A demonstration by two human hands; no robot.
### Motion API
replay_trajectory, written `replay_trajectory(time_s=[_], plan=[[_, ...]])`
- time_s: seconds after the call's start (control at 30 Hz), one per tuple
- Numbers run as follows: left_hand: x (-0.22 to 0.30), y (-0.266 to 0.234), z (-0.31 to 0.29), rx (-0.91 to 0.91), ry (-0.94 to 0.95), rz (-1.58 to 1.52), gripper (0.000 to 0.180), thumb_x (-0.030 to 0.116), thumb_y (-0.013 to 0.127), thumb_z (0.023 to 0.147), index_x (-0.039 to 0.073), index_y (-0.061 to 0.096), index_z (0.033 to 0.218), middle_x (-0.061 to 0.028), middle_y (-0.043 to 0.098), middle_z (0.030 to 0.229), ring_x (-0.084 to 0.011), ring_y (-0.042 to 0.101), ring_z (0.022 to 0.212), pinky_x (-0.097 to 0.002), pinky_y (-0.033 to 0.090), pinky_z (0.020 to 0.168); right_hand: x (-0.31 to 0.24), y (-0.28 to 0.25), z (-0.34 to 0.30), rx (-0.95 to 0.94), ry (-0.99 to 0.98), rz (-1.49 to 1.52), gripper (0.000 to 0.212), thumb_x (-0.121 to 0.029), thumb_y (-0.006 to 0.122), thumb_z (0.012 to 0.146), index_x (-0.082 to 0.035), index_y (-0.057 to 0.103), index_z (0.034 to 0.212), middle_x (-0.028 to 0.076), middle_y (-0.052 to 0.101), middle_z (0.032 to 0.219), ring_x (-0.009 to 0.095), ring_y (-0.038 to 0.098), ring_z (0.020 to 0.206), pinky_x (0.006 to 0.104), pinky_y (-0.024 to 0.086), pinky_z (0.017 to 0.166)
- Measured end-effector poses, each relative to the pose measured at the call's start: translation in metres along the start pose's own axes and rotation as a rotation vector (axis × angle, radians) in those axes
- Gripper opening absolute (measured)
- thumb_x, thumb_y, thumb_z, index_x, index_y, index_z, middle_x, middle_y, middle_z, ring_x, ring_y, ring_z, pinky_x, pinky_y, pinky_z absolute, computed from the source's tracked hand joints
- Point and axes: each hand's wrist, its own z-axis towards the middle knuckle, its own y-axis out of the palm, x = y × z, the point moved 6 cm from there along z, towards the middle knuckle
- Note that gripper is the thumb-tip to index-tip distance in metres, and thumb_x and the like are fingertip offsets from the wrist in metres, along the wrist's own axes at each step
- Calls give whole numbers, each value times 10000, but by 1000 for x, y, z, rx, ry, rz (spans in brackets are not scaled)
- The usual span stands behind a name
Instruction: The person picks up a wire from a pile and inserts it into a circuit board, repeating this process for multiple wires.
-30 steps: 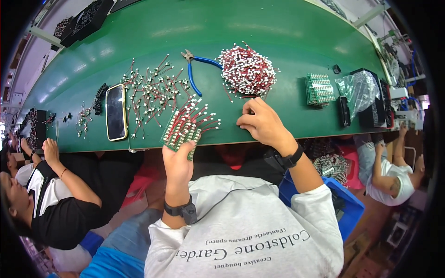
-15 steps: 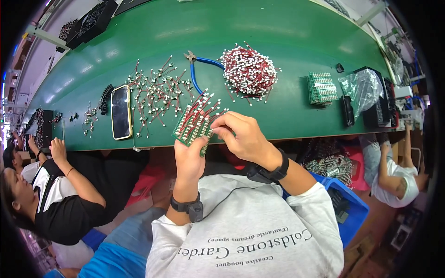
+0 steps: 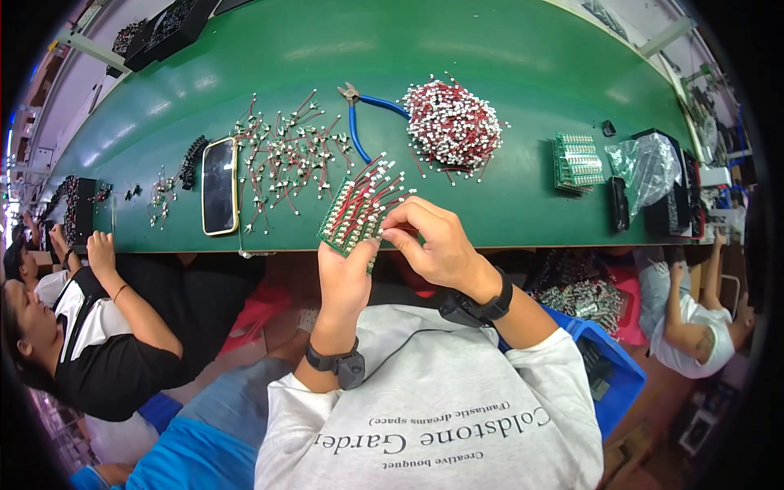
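My left hand [image 3: 346,273] grips a green circuit board panel [image 3: 333,226] by its near edge, thumb on top. The panel is tilted above the table's front edge. Rows of small white connectors cover it, and several red wires with white plugs [image 3: 377,186] stick up from it. My right hand [image 3: 437,245] is closed in a pinch at the panel's right side, thumb and forefinger together. Whatever lies between those fingertips is too small to make out. Beyond the panel are a heap of red wires with white plugs [image 3: 454,129] and blue-handled cutters [image 3: 354,129].
Small wired boards [image 3: 286,159] lie scattered left of the cutters, beside a phone [image 3: 219,188]. At the right, a stack of green panels [image 3: 578,162] sits near a clear plastic bag [image 3: 653,167]. A blue bin [image 3: 625,367] stands below the table. Co-workers sit on both sides.
The whole view has shifted slightly. Both hands stay at the panel, the right one still pinching at its right side. No thing has visibly been picked up or put down.
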Motion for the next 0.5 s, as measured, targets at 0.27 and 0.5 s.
replay_trajectory(time_s=[0.27, 0.5], plan=[[-7, -1, -1, -104, 24, 14, 502, -163, 490, 798, -52, 541, 1285, -116, 635, 1209, -189, 635, 1092, -303, 501, 934, -2, 3, 4, 29, 49, -10, 116, 22, 673, 824, 34, 618, 926, 115, 616, 829, 205, 610, 665, 309, 498, 603], [-4, 12, -1, -151, 87, 69, 373, -145, 513, 855, -41, 597, 1203, -77, 660, 1134, -147, 639, 1028, -299, 512, 918, 4, 9, 7, 37, 95, -23, 148, -7, 665, 796, 41, 608, 923, 133, 593, 778, 234, 587, 596, 344, 466, 551]])
